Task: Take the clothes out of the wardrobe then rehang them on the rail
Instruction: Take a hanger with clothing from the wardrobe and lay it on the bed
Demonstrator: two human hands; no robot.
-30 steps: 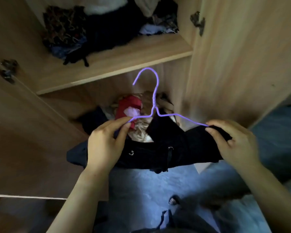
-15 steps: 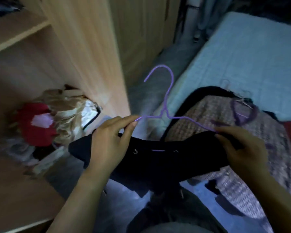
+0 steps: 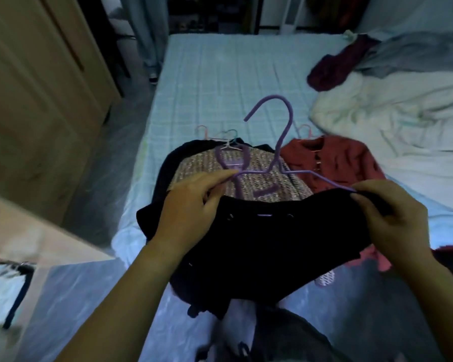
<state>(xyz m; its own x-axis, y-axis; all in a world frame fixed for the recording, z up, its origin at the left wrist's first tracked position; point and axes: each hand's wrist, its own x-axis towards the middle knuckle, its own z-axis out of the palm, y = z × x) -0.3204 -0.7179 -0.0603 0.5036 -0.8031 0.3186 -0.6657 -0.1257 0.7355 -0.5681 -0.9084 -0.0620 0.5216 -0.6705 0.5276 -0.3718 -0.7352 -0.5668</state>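
A black garment [image 3: 267, 246] hangs on a purple wire hanger [image 3: 280, 142], held above the near edge of a bed. My left hand [image 3: 191, 207] pinches the hanger's left shoulder together with the cloth. My right hand [image 3: 395, 218] pinches the right shoulder and the black fabric there. The hook points up and away from me. Under it on the bed lie a pink tweed garment [image 3: 267, 178] on a purple hanger and a red garment [image 3: 340, 163] on a pink hanger.
The light blue bed [image 3: 233, 74] fills the middle. A white duvet [image 3: 392, 131], a maroon cloth [image 3: 335, 66] and a grey cloth [image 3: 413, 53] lie on its right. The wooden wardrobe side [image 3: 37, 100] stands at left, with a narrow floor strip [image 3: 110, 158] beside the bed.
The view has swung right from the wardrobe shelves to the bed. Both hands keep the same hold on the hanger and black garment, now carried over the clothes on the bed.
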